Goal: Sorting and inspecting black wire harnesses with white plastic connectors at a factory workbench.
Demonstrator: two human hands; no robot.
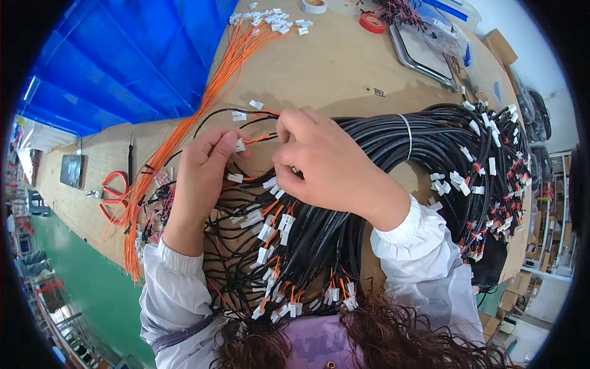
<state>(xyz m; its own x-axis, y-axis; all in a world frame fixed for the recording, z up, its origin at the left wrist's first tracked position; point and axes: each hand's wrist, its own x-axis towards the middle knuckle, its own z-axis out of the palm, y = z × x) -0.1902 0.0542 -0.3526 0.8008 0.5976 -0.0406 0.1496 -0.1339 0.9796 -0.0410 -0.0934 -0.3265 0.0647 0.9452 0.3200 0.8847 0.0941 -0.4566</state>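
My left hand [206, 166] pinches a small white connector [240, 146] between thumb and fingertips. Short orange wires [259, 139] run from this connector toward my right hand [319, 160]. The right fingers are curled closed beside the wires; what lies inside them is hidden. Two more white connectors [239, 116] on black leads sit just beyond my left fingertips. Under my hands and wrists spreads a large coil of black cables [375, 144], tied with a white band [409, 136]. Many of its ends carry orange wires and white connectors [286, 224].
A blue bin [135, 55] stands far left. Beside it runs a bundle of orange wires [230, 67] tipped with white connectors. Red-handled pliers [114, 197] and a dark flat device [72, 170] lie at left. Red tape [372, 23] and a metal-rimmed tray [424, 58] are at the back.
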